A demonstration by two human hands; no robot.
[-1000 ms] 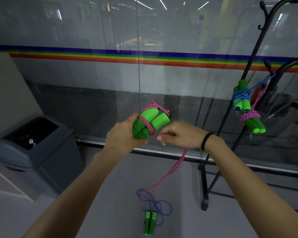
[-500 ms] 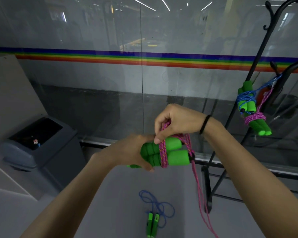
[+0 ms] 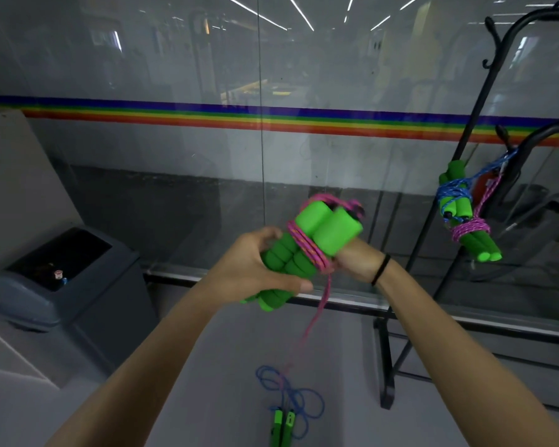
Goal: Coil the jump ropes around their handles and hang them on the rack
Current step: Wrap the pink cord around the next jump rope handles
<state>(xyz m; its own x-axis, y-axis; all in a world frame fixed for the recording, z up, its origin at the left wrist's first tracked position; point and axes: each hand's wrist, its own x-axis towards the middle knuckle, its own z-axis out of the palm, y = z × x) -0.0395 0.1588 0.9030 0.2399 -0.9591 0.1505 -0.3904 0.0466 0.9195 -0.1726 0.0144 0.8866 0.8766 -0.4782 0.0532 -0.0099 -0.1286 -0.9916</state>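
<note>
Left fingers (image 3: 268,235) curled round the lower half of the green foam handles (image 3: 323,230), thumb laid along the near side. Pair held in the air by the left hand (image 3: 252,269), tilted up and to the right. Several turns of pink rope (image 3: 304,250) wound tight round the middle of the handles, another loop over their top ends. Loose tail of the same rope dropping from the wraps down to the floor (image 3: 207,382). Right hand (image 3: 355,262) tucked just behind and below the handles, black band at the wrist. Fingers hidden there, so cannot tell whether gripping the rope. Blue jump rope (image 3: 291,391) lying loose on the floor, own green handles side by side. To the right, black rack (image 3: 465,150) carrying two coiled bundles (image 3: 462,204), one bound in blue, one in pink, hanging together.
</note>
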